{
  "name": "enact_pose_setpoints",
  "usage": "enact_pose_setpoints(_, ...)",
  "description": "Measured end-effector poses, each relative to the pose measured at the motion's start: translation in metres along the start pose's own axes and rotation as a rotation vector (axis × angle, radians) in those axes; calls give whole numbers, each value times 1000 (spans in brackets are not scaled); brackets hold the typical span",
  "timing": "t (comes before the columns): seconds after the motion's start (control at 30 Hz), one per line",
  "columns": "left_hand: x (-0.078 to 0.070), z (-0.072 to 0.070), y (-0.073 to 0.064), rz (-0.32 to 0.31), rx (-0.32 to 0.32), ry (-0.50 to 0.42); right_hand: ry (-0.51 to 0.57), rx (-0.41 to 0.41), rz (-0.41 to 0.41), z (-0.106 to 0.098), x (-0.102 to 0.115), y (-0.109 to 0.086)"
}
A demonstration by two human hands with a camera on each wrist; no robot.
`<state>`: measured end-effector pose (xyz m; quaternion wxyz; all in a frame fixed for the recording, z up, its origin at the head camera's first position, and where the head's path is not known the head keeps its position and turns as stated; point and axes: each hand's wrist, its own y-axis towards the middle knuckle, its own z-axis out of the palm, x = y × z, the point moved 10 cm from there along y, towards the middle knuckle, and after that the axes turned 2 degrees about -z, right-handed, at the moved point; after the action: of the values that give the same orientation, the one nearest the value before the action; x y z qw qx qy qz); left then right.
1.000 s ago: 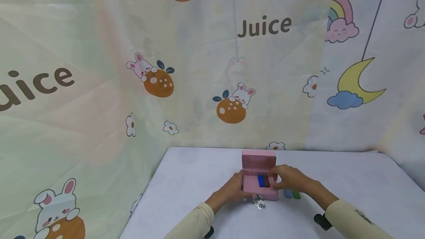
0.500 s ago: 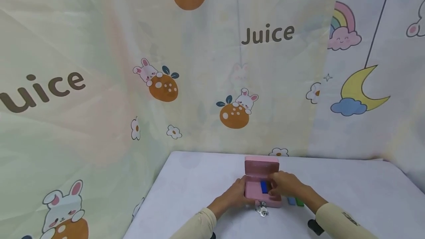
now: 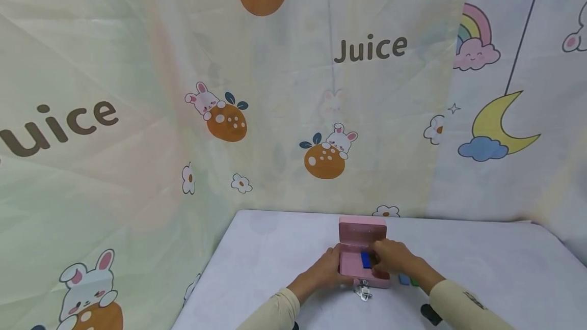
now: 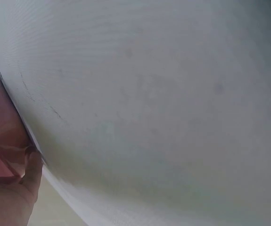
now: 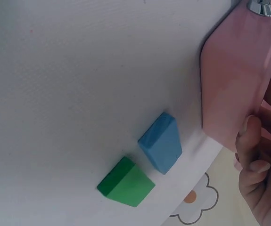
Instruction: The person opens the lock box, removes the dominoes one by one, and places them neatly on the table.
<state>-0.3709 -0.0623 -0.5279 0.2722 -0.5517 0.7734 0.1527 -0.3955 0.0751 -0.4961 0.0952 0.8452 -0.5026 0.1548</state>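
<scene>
A pink metal box [image 3: 377, 283] stands on the white table with its lid [image 3: 362, 221] raised. My left hand [image 3: 326, 270] holds the box by its left side, thumb low at the front. My right hand [image 3: 393, 256] reaches over the right wall, fingers bent down inside around a brown block, which they mostly cover; the fingertips are hidden. Beside them in the box lies a dark blue block [image 3: 366, 259]. In the right wrist view, a light blue block [image 5: 161, 144] and a green block [image 5: 126, 182] lie outside on the table, near the box.
A silver latch with small keys [image 3: 364, 292] hangs at the box's front. The white table [image 3: 275, 248] meets printed cloth walls [image 3: 275, 116] at the back and sides. A dark strap piece [image 3: 430, 314] shows under the right sleeve.
My right hand has moved left and further into the box, covering the brown block that was visible before. My left hand keeps its hold. The head view has tilted up slightly.
</scene>
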Motion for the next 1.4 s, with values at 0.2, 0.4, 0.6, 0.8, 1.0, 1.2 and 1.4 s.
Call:
enact_pose_setpoints(0.2, 2, 1, 0, -12, 7, -2, -47, -2, -8, 1, 5, 2)
enact_pose_setpoints(0.4, 2, 0, 0, -12, 3, 0, -92, 1, -7, 0, 8, 4)
enact_pose_setpoints(0.6, 4, 1, 0, -23, 5, 2, -124, 1, 3, -1, 15, 4)
enact_pose_setpoints(0.8, 5, 0, 0, -16, -1, 4, -142, -10, -11, 0, 21, 7)
enact_pose_setpoints(1.0, 7, 2, 2, -25, 2, -4, -104, 28, -10, 6, 21, 12)
enact_pose_setpoints(1.2, 6, 2, 2, -24, 1, 3, -58, 63, -14, 10, 22, 14)
enact_pose_setpoints(1.4, 5, 2, 3, -6, -2, 9, -27, 76, -39, 15, 25, 16)
